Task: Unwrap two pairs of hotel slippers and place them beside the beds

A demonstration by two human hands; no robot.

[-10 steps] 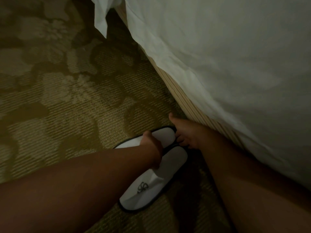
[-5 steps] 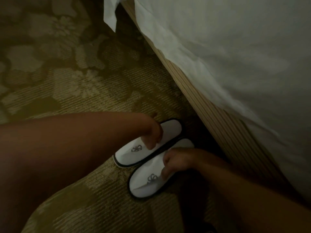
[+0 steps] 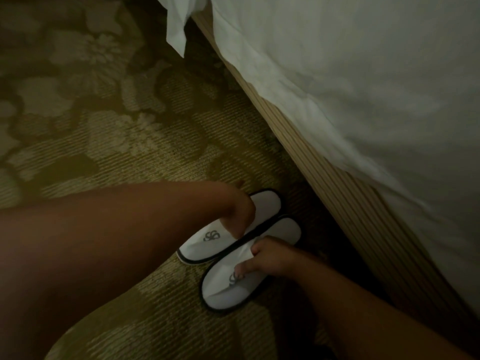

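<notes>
On a patterned hotel carpet (image 3: 109,141), beside a bed (image 3: 363,87), a person sets down one unwrapped pair of white slippers. Left to right: the left hand (image 3: 240,211) reaches down onto the left slipper (image 3: 223,233), its fingers hidden behind the wrist, so whether that grip is closed on the fabric or merely resting cannot be told. Just beside it, edges touching, lies the right slipper (image 3: 246,268), where the right hand (image 3: 265,258) presses its fingers (image 3: 246,268) onto the upper, thumb at the strap edge; the grip looks pinched on the fabric, though the dim light leaves that uncertain. Both slippers sit flat, toes toward the camera, heels toward the ribbed bed base (image 3: 337,183), near it but apart.

The likely slip from here, as a judgement: lifting either hand with fabric still caught would drag a slipper askew or open the pair out of line, since these thin soles weigh little on carpet. A nudge rightward could push the heels into the dark gap under the base. Above, a loose sheet corner (image 3: 178,24) hangs over the bed edge, well clear. Nothing stands between the hands and the slippers. No second pair or wrapper is visible.
</notes>
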